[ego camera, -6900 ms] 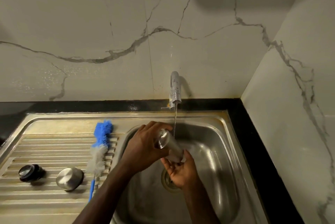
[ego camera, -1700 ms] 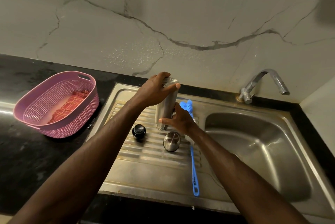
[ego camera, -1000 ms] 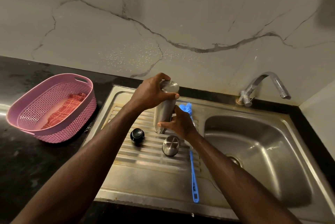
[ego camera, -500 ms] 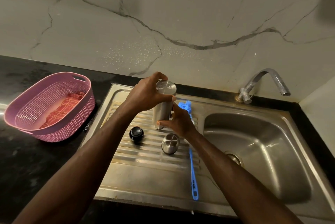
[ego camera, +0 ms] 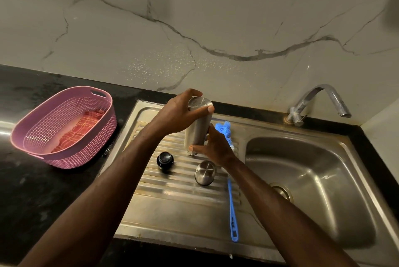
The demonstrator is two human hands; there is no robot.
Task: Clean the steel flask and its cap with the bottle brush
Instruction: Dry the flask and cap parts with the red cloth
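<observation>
The left hand [ego camera: 174, 113] grips the closed end of the cylindrical steel flask [ego camera: 197, 128], the right hand [ego camera: 216, 148] its lower part, standing it inverted on the drainboard, seemingly to drain; next, release gently so it stays upright.

Single head-worn wide-angle view, looking forward and down from above onto sink drainboard [ego camera: 172, 206], close over both forearms; marble wall [ego camera: 194, 29] fills upper frame.

Brushed steel flask [ego camera: 197, 128], shiny ribbed metal drainboard [ego camera: 172, 180], perforated pink plastic basket [ego camera: 64, 154], glossy black stopper [ego camera: 165, 159], fluffy blue brush [ego camera: 224, 129].
</observation>
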